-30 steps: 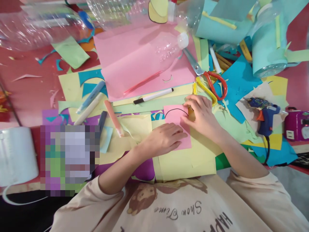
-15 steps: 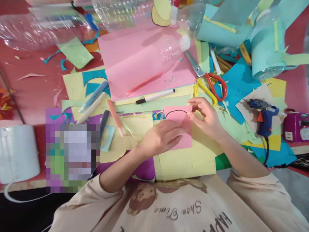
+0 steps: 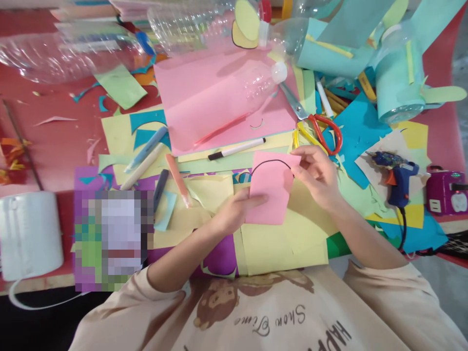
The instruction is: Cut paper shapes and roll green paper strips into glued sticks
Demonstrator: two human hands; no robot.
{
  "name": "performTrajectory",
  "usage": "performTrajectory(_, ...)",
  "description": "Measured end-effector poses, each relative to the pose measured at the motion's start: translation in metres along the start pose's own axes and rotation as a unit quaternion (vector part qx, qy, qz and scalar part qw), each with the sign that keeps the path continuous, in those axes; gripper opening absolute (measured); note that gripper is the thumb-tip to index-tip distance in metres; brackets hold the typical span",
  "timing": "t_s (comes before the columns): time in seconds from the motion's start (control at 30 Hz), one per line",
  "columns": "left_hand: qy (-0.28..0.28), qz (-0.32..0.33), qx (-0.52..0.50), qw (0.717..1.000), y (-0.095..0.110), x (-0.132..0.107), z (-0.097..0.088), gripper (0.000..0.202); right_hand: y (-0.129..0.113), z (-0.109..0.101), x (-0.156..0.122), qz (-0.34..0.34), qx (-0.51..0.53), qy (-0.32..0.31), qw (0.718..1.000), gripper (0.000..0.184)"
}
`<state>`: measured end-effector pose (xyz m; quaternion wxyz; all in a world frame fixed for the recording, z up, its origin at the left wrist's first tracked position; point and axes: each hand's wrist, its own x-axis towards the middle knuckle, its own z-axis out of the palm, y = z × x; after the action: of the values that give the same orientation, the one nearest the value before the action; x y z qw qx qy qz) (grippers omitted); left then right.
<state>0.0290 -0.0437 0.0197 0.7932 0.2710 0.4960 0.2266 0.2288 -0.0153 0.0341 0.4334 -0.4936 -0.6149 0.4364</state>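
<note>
The red counter (image 3: 47,141) was spread with cut coloured paper. A large pink sheet (image 3: 204,97) lay across its far middle, and a clear plastic bottle (image 3: 256,85) rested on that sheet's right part. Nearer the person, a yellow sheet (image 3: 278,243) covered the counter's edge.

Both hands held a small pink piece (image 3: 272,192) over the yellow sheet, just below the large pink sheet; a black arc was drawn along the piece's top. The left hand (image 3: 234,212) was closed on its lower left edge, thumb on top and fingers underneath. The right hand (image 3: 316,175) pinched its upper right corner between fingertips, the other fingers loosely curled.

A blue glue gun (image 3: 397,175) lay on paper scraps well to the right of the right hand. Scissors (image 3: 318,129) with one red and one yellow handle lay just beyond that hand. A black-capped white marker (image 3: 236,148) lay along the near edge of the large pink sheet, just above the small piece.
</note>
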Motion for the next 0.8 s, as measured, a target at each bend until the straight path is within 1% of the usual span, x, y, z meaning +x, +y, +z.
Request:
performTrajectory(0.03, 0.014, -0.001, -0.021, 1.000, 0.001, -0.001, 0.002, 0.040, 0.001, -0.003, 0.002, -0.017, -0.031, -0.004, 0.999, 0.023)
performTrajectory(0.1, 0.026, 0.005, -0.064, 0.998, 0.005, -0.002, 0.005, 0.036, 0.005, -0.011, 0.008, -0.057, -0.129, 0.010, 0.990, 0.025)
performTrajectory(0.13, 0.025, 0.007, -0.080, 0.996, 0.007, -0.003, 0.006, 0.035, 0.007, -0.017, 0.012, -0.075, -0.198, 0.029, 0.977, 0.026)
performTrajectory(0.17, 0.023, 0.010, -0.093, 0.995, 0.009, -0.003, 0.007, 0.034, 0.010, -0.023, 0.015, -0.085, -0.271, 0.052, 0.957, 0.026)
performTrajectory(0.23, 0.019, 0.015, -0.109, 0.994, 0.012, -0.004, 0.007, 0.033, 0.016, -0.035, 0.022, -0.072, -0.379, 0.081, 0.919, 0.028)
performTrajectory(0.3, 0.032, 0.023, -0.117, 0.992, 0.013, -0.004, 0.006, 0.032, 0.022, -0.044, 0.026, -0.047, -0.433, 0.085, 0.896, 0.034)
performTrajectory(0.43, 0.119, 0.044, -0.125, 0.984, 0.011, -0.001, 0.004, 0.028, 0.031, -0.048, 0.030, -0.009, -0.463, 0.071, 0.884, 0.044)
performTrajectory(0.5, 0.148, 0.052, -0.128, 0.979, 0.011, 0.000, 0.005, 0.026, 0.034, -0.048, 0.032, 0.004, -0.471, 0.066, 0.880, 0.046)
performTrajectory(0.67, 0.171, 0.054, -0.124, 0.976, 0.013, 0.001, 0.006, 0.027, 0.041, -0.050, 0.034, 0.007, -0.485, 0.053, 0.873, 0.042)
performTrajectory(0.8, 0.173, 0.079, -0.156, 0.969, 0.016, 0.002, 0.005, 0.029, 0.038, -0.051, 0.031, -0.008, -0.465, 0.062, 0.883, 0.041)
